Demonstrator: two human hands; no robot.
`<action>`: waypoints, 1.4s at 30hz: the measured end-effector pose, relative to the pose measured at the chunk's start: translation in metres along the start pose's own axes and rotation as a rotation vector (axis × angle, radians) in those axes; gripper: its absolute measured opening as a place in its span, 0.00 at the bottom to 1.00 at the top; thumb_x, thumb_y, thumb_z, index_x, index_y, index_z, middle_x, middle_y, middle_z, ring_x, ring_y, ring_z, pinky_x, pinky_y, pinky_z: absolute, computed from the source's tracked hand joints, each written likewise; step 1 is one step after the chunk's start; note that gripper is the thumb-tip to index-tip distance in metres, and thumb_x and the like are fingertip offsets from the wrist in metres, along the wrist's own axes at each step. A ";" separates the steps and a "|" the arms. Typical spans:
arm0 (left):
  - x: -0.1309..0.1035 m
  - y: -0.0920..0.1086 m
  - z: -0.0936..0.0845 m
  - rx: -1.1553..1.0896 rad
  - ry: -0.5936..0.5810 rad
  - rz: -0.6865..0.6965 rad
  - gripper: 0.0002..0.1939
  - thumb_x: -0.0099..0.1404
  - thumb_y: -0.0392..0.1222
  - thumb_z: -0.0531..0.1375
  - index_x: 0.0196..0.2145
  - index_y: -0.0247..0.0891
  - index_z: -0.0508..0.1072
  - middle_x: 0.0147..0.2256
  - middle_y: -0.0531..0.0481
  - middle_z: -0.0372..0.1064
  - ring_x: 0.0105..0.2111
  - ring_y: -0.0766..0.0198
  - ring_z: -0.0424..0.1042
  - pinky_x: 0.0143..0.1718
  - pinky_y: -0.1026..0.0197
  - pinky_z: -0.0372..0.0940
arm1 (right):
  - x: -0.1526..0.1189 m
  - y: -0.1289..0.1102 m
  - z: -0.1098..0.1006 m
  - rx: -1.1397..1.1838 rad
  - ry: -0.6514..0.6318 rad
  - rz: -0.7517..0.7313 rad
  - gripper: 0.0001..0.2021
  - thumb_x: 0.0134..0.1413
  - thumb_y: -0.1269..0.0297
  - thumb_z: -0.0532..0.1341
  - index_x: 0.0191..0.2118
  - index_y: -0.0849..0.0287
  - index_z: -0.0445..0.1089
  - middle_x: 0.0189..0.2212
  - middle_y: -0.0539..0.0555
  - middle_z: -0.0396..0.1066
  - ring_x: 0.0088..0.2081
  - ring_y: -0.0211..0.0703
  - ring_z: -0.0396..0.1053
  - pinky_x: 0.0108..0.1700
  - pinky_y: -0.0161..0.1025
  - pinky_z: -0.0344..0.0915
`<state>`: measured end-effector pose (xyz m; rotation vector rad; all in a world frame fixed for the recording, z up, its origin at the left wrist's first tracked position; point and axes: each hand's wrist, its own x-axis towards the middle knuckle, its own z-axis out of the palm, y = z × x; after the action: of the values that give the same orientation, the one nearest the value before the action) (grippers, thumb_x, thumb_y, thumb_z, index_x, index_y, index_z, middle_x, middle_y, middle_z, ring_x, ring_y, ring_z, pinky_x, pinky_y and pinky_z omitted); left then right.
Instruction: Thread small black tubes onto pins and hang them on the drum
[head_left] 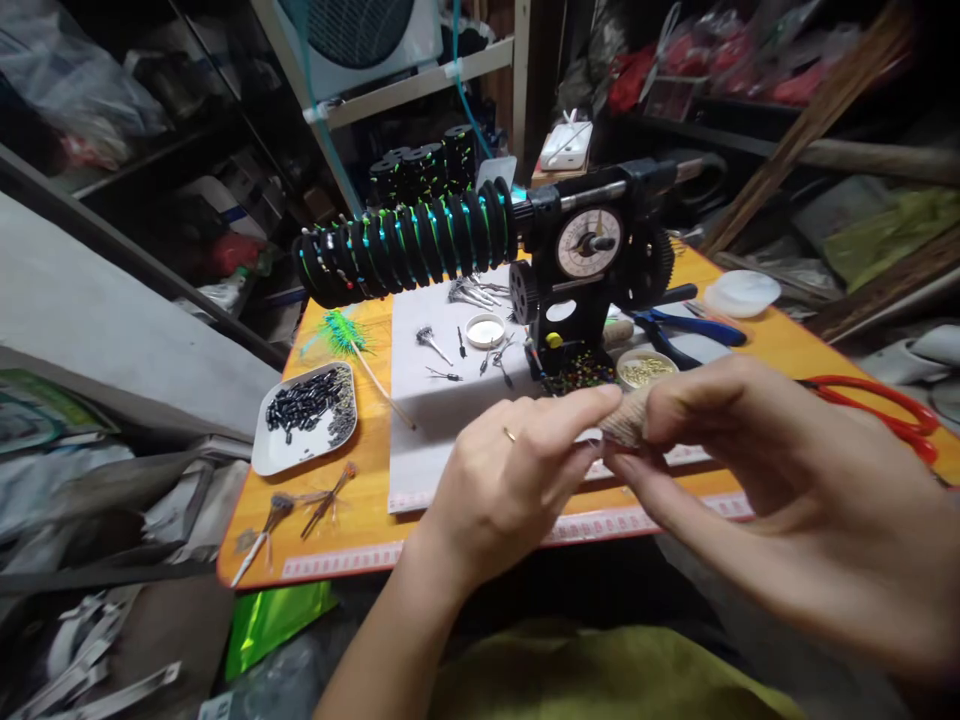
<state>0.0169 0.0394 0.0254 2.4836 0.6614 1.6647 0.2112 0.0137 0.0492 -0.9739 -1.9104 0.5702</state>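
Observation:
My left hand (517, 460) and my right hand (780, 480) meet over the table's front edge. Between their fingertips is a small beige piece (628, 418) with a ribbed, cloth-like surface, perhaps a tape wrap. The thumb and forefinger of my right hand pinch it from the right; the fingers of my left hand close on its left side. A whitish bit shows under my left fingertips, too small to name. Just behind the hands stand a cup of small gold-coloured parts (646, 370) and a heap of multicoloured beads (585, 368).
A black rotating machine (589, 245) carries a ridged drum (405, 245) with green-blue lures. Left lies a white tray (262, 458) of black pieces. Blue-handled pliers (697, 325) and red-handled scissors (892, 395) lie right. A pink ruler strip (345, 562) follows the front edge.

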 end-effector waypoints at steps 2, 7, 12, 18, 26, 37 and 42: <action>0.006 -0.003 -0.007 0.031 -0.013 0.029 0.22 0.69 0.31 0.66 0.59 0.34 0.69 0.39 0.47 0.81 0.33 0.63 0.80 0.33 0.63 0.75 | 0.007 0.000 -0.006 -0.030 -0.020 -0.015 0.10 0.60 0.66 0.66 0.43 0.50 0.65 0.34 0.48 0.70 0.36 0.41 0.74 0.36 0.35 0.73; 0.011 -0.003 -0.025 0.057 -0.110 0.019 0.09 0.68 0.26 0.65 0.44 0.33 0.78 0.37 0.45 0.80 0.35 0.62 0.79 0.37 0.62 0.73 | 0.019 -0.003 -0.012 -0.106 -0.080 -0.024 0.06 0.62 0.64 0.65 0.41 0.52 0.66 0.33 0.48 0.71 0.33 0.40 0.73 0.33 0.36 0.72; 0.007 0.003 -0.025 0.059 -0.046 -0.071 0.06 0.68 0.25 0.64 0.39 0.34 0.75 0.32 0.47 0.77 0.32 0.63 0.75 0.34 0.62 0.72 | 0.023 -0.002 0.008 0.294 0.034 0.115 0.10 0.60 0.64 0.69 0.43 0.51 0.68 0.36 0.49 0.75 0.36 0.40 0.76 0.36 0.35 0.76; 0.005 0.013 -0.029 -0.079 0.048 -0.320 0.06 0.68 0.28 0.63 0.37 0.37 0.74 0.30 0.51 0.74 0.30 0.66 0.72 0.32 0.65 0.69 | 0.022 0.000 0.029 0.257 0.274 -0.106 0.14 0.59 0.76 0.67 0.45 0.48 0.72 0.38 0.48 0.80 0.40 0.42 0.81 0.45 0.39 0.80; 0.002 0.011 -0.035 -0.061 0.033 -0.345 0.06 0.68 0.27 0.63 0.36 0.37 0.74 0.29 0.51 0.73 0.29 0.66 0.71 0.31 0.64 0.68 | 0.019 0.006 0.007 -0.330 -0.049 -0.250 0.12 0.65 0.73 0.62 0.50 0.51 0.74 0.42 0.51 0.81 0.42 0.47 0.81 0.51 0.43 0.77; 0.007 0.006 -0.035 -0.022 0.023 -0.402 0.05 0.67 0.29 0.64 0.34 0.36 0.76 0.28 0.50 0.74 0.26 0.67 0.69 0.27 0.65 0.65 | 0.014 0.016 0.006 -0.348 0.008 -0.275 0.08 0.61 0.73 0.64 0.41 0.52 0.69 0.37 0.50 0.79 0.37 0.43 0.79 0.45 0.38 0.77; 0.013 0.010 -0.032 0.054 -0.033 -0.297 0.06 0.67 0.26 0.63 0.35 0.34 0.75 0.29 0.49 0.74 0.27 0.67 0.70 0.30 0.65 0.68 | 0.014 0.028 0.009 -0.355 -0.084 -0.371 0.18 0.59 0.77 0.63 0.50 0.47 0.71 0.43 0.52 0.78 0.49 0.52 0.78 0.50 0.47 0.76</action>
<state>-0.0050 0.0302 0.0529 2.3007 1.0257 1.5126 0.2108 0.0413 0.0325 -0.7864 -2.2457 0.0557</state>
